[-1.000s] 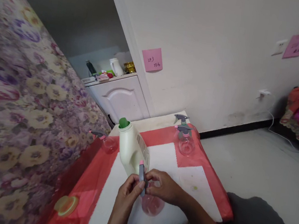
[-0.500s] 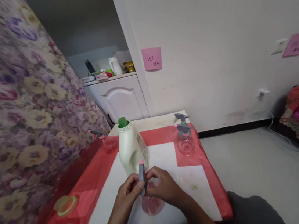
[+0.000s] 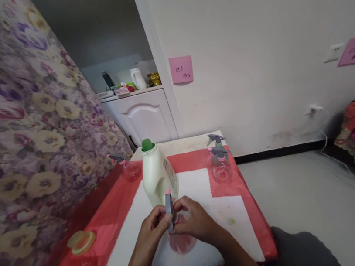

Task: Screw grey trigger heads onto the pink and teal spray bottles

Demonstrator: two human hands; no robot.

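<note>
A clear pink spray bottle (image 3: 183, 242) stands on the white sheet near the table's front edge. My left hand (image 3: 155, 226) pinches its grey trigger head (image 3: 169, 207), which has a pink nozzle tip. Close against it on the right, my right hand (image 3: 192, 218) has its fingers curled round the pink collar at the bottle's neck; the fingers partly cover the collar. Just behind my hands rises a large pale-green jug (image 3: 157, 176) with an open mouth and a green spout piece.
Two more spray bottles, a pink one (image 3: 222, 171) and one behind it, stand at the back right. Another spray bottle (image 3: 130, 171) is at the left edge. A yellowish lid (image 3: 84, 243) lies front left on the red cloth (image 3: 101, 223). A floral curtain (image 3: 41, 140) borders the left.
The view has shifted very slightly. Both hands keep the same hold on the spray bottle, with no clear movement.
</note>
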